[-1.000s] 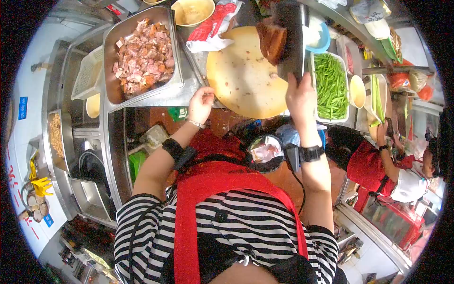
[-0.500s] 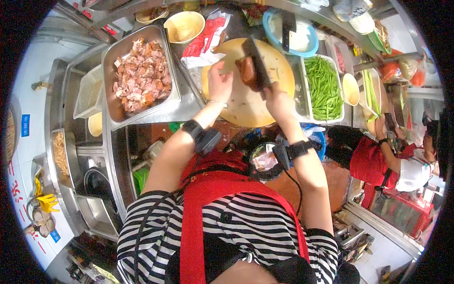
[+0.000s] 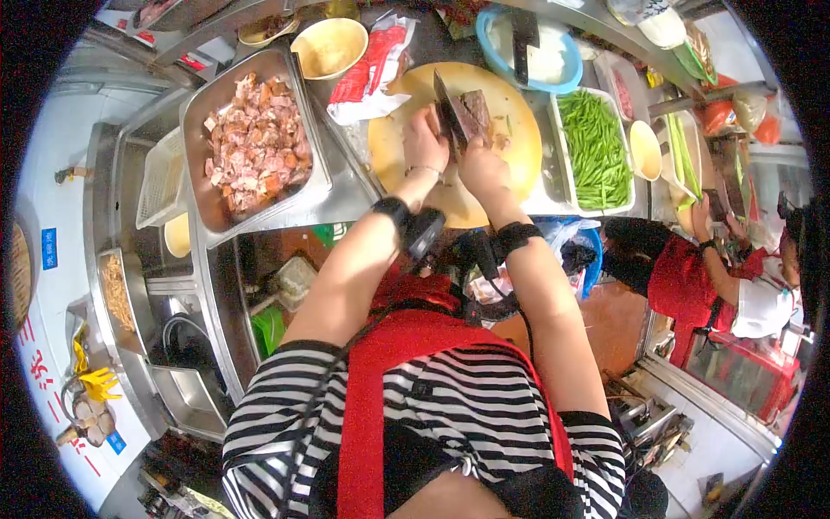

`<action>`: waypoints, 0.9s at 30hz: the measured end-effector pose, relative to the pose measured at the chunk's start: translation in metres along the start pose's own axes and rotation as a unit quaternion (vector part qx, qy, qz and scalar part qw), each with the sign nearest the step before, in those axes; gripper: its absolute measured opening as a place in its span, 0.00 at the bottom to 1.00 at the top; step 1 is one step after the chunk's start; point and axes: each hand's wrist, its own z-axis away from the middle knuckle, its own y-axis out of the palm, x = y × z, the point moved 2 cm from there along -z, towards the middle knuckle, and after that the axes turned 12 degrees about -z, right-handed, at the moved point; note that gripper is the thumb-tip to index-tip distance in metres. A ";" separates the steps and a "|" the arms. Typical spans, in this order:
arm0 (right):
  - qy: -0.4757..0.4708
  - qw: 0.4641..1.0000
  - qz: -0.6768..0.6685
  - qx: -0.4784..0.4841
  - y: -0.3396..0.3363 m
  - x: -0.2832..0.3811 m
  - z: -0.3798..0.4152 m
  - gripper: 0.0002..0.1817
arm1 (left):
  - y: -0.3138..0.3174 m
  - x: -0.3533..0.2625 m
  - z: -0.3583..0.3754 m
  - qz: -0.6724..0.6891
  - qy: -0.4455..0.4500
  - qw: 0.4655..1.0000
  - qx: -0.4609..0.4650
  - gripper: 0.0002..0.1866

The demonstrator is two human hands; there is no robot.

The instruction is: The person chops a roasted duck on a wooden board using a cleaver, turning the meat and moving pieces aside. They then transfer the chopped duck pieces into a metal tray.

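Observation:
My right hand [image 3: 484,170] grips the handle of a cleaver [image 3: 449,111], whose dark blade stands on edge over the round yellowish cutting board [image 3: 393,112]. A piece of brown-red meat [image 3: 474,111] lies on the board against the blade's right side. To the left of the blade, my left hand [image 3: 426,145] is closed, its fingers curled on the meat close to the steel; the part under the fingers is mostly hidden. Small scraps are scattered on the board.
A steel tray [image 3: 194,130] of chopped meat stands left of the board. To the right are a white tray [image 3: 596,210] of green pepper strips and a yellow bowl [image 3: 644,149]. A blue basin [image 3: 566,84] sits behind. Another person [image 3: 692,277] works at far right.
My left hand has come in from the side to the meat and the blade. The cleaver has shifted left, and the meat now shows on the blade's right side.

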 end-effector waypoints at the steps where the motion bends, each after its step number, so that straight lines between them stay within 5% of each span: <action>1: 0.004 1.000 -0.006 0.008 -0.001 0.001 0.005 0.15 | -0.001 0.002 -0.001 0.000 0.003 1.000 0.001 0.25; 3: 0.000 1.000 -0.015 -0.005 0.002 -0.016 0.021 0.15 | -0.007 0.005 -0.011 0.004 -0.092 0.994 0.059 0.24; 7: 0.034 0.999 -0.009 0.029 -0.021 -0.048 0.064 0.14 | 0.017 0.076 -0.033 0.127 -0.079 0.985 0.085 0.24; 11: 0.010 0.998 -0.021 -0.051 -0.038 -0.083 0.073 0.16 | -0.004 0.061 -0.031 0.137 -0.059 0.984 0.098 0.24; 13: 0.033 0.995 -0.004 -0.097 -0.044 -0.091 0.070 0.16 | -0.016 0.035 -0.015 -0.016 0.164 0.971 0.172 0.24; 14: 0.037 0.993 -0.011 -0.110 -0.039 -0.101 0.066 0.16 | -0.018 0.025 -0.002 -0.066 0.346 0.928 0.117 0.23; 17: 0.016 0.991 -0.041 -0.128 -0.042 -0.096 0.073 0.15 | -0.025 0.014 0.036 -0.118 0.464 0.868 0.131 0.21; 21: 0.006 0.992 -0.074 -0.106 -0.041 -0.080 0.100 0.13 | -0.036 0.019 0.064 -0.081 0.476 0.865 0.135 0.18; 27: -0.054 0.987 -0.100 -0.118 -0.043 -0.054 0.090 0.11 | -0.017 0.014 0.053 -0.112 0.313 0.942 0.045 0.18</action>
